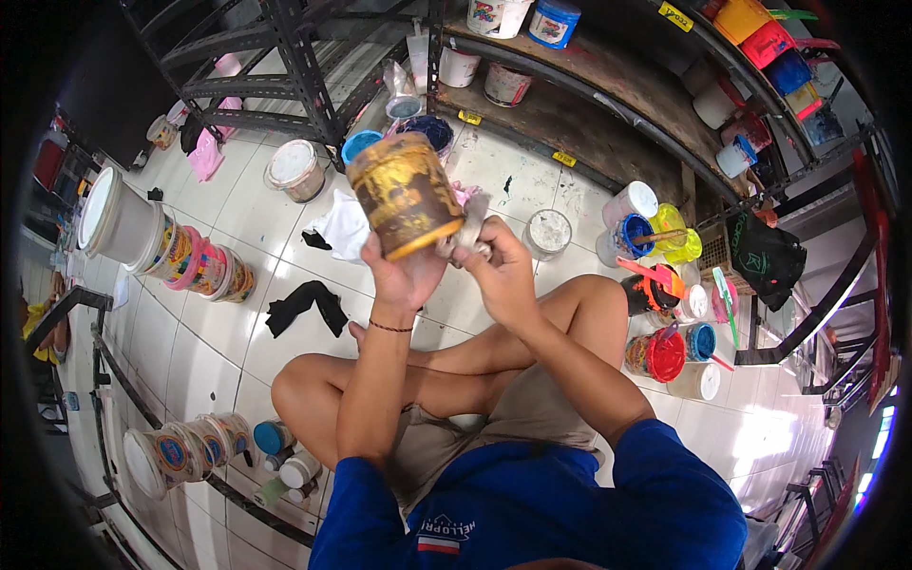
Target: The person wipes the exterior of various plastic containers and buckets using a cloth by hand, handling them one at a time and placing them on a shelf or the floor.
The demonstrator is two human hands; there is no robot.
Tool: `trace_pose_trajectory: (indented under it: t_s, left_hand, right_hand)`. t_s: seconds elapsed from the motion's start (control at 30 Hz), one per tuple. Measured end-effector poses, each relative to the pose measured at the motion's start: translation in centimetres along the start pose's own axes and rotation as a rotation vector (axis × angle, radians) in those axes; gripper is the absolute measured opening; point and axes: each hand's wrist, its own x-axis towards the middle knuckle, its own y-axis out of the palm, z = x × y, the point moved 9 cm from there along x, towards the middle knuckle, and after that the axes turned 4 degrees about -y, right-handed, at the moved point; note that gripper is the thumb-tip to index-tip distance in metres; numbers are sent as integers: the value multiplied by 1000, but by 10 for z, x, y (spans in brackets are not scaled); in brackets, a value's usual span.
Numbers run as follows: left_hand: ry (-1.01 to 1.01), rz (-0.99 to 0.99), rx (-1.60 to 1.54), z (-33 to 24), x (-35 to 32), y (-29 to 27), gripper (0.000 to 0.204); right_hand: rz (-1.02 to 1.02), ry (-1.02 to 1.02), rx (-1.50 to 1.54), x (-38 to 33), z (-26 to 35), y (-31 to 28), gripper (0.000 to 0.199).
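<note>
A yellow plastic tub (404, 195) smeared with dark brown is held up tilted before me. My left hand (407, 282) is wrapped round its lower end from below. A crumpled grey rag (474, 217) is pinched in my right hand (503, 271), close against the tub's lower right edge. Behind the tub, partly covered by it, stand a tub of dark blue ink (429, 130) and a blue-rimmed tub (361, 146). A white cloth (344, 228) lies on the floor left of the tub.
White-lidded tubs stand in a stack (123, 223) at the left. At the right are several ink tubs, among them a red one (655, 355). A black cloth (309, 306) lies by my knee on the tiles. A metal shelf (532, 123) stands ahead.
</note>
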Motion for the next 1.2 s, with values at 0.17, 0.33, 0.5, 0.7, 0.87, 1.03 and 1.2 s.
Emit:
trace_pose_trajectory:
  t_s: [0.17, 0.33, 0.5, 0.7, 0.87, 1.03, 1.2]
  left_hand:
    - [18, 12, -228, -12, 2, -18, 88]
    - [73, -86, -213, -10, 3, -5, 80]
    - [111, -239, 56, -17, -12, -12, 67]
    - [161, -347, 78, -19, -14, 0, 62]
    - [200, -385, 83, -18, -8, 15, 60]
    - [125, -252, 208, -19, 3, 32, 59]
    - [301, -354, 426, -26, 2, 46, 60]
  right_hand:
    - [-141, 144, 162, 23, 1, -11, 14]
    - [-177, -127, -217, 22, 5, 9, 17]
    - [-90, -476, -432, 6, 52, 60, 18]
    - [-74, -408, -537, 23, 58, 44, 17]
    - [-93, -368, -532, 27, 52, 25, 14]
    - [36, -499, -399, 18, 75, 38, 10]
    - [-251, -113, -290, 54, 64, -8, 15]
